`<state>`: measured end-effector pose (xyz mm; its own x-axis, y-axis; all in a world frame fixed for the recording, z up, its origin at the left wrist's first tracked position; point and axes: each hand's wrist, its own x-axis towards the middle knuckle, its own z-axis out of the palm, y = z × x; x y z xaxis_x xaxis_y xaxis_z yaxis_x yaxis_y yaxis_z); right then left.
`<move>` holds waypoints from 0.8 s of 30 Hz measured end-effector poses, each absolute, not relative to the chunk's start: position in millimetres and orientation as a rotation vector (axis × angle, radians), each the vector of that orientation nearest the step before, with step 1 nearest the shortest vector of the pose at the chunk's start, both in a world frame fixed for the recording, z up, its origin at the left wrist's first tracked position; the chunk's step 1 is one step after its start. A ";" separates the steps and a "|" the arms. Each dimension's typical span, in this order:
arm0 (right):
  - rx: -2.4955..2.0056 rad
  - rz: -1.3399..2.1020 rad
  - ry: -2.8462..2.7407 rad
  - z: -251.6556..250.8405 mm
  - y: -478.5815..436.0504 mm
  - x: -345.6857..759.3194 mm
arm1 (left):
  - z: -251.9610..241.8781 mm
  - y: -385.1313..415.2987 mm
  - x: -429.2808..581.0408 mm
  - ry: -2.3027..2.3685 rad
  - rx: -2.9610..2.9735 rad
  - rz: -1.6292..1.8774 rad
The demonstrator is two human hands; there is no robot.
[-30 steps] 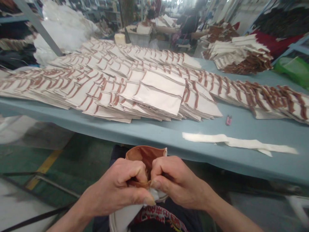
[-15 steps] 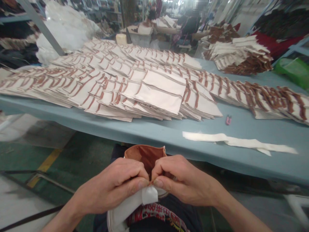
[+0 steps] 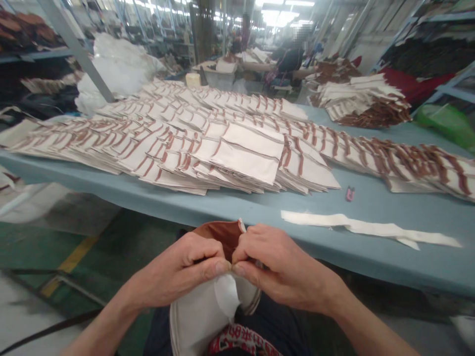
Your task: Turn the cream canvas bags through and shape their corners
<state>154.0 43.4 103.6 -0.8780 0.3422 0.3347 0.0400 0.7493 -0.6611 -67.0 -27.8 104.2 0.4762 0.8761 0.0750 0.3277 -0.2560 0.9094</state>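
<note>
Close to my body I hold a cream fabric piece (image 3: pixel 196 314) with a brown lining (image 3: pixel 213 231), shaped like an open pouch. My left hand (image 3: pixel 185 272) pinches its edge between thumb and curled fingers. My right hand (image 3: pixel 274 264) pinches the same edge just beside it, the two thumb tips almost touching. A small white tab (image 3: pixel 227 296) hangs from the edge below my thumbs. The fingertips inside the pouch are hidden.
Overlapping rows of cream pieces with brown edges (image 3: pixel 245 160) cover much of the blue table (image 3: pixel 256 207). Pink thread snips (image 3: pixel 350 193) and white fabric strips (image 3: pixel 371 227) lie at right. Farther back are a stacked pile (image 3: pixel 367 99), a green bag (image 3: pixel 445 123) and a person (image 3: pixel 291 59).
Both hands have risen slightly with the fabric piece, and more of its cream side shows below. The white tab hangs longer. The camera view has tilted up a little.
</note>
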 end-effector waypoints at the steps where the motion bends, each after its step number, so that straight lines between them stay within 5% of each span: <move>1: -0.283 0.912 -2.516 107.7 43.1 153.5 | 107.9 -28.9 -67.6 1.013 1.832 0.747; 14: -0.250 0.815 -2.480 91.9 12.7 168.5 | 102.2 -76.3 -37.2 1.247 2.470 0.661; 24: -0.299 1.112 -2.370 73.6 20.3 166.9 | 94.9 -75.4 -33.2 1.208 2.459 0.668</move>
<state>166.9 20.3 73.6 -0.8505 0.3962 0.3460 -0.0130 0.6418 -0.7667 -33.2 -75.4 94.9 0.5330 0.8029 0.2669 0.6534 -0.5911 0.4730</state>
